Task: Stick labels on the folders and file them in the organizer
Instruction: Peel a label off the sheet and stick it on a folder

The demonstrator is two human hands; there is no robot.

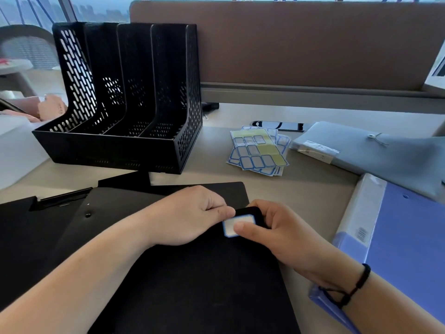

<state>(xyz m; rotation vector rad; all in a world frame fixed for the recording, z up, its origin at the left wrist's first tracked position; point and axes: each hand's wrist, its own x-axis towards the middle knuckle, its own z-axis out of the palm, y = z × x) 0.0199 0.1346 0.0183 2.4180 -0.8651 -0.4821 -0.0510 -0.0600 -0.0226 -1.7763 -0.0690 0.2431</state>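
Observation:
A black folder [192, 280] lies flat on the desk in front of me, on top of other black folders [36, 227]. A white label with a blue border [237, 224] sits at its upper right corner. My left hand [190, 215] rests on the folder with a fingertip on the label's top left corner. My right hand [272, 227] curls around the folder's corner, thumb pressing on the label. Sheets of blue-bordered labels [258, 151] are fanned out further back. The black mesh organizer [125, 97] stands at the back left, with no folders visible in its slots.
A blue folder [404, 242] lies at the right edge, and a grey-blue string-tie document wallet [375, 153] behind it. A black-and-white strip [279, 125] lies behind the label sheets. A brown partition [289, 44] closes the desk's far side. White boxes [14, 145] sit left.

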